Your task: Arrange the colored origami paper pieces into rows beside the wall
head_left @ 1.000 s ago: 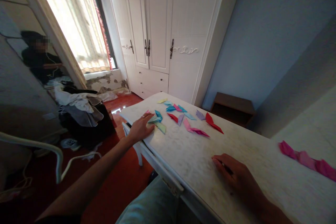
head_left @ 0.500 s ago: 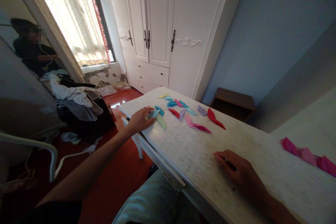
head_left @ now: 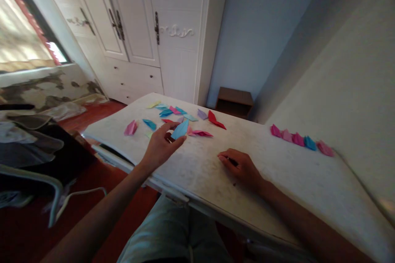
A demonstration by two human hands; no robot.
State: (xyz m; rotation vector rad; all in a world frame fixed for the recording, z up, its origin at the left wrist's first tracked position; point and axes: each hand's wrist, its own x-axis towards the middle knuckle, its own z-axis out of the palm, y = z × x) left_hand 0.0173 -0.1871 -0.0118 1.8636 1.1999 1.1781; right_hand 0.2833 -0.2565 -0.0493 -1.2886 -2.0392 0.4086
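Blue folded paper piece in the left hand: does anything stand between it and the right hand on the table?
Nothing visible does. The left hand holds the blue folded paper piece; bare white tabletop lies between it and the right hand.

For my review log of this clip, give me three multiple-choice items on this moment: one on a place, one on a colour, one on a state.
1. Where does the row of folded pieces lie?
A. by the wall, on the person's right
B. on the floor
C. on the wooden stool

2. What colour is the folded paper piece in the left hand?
A. yellow
B. blue
C. black

3. How is the right hand placed?
A. raised high in the air
B. resting on the table
C. pulling a wardrobe handle

Answers:
1 A, the row sits along the wall-side edge.
2 B, the piece at the fingertips is light blue.
3 B, it lies on the tabletop.
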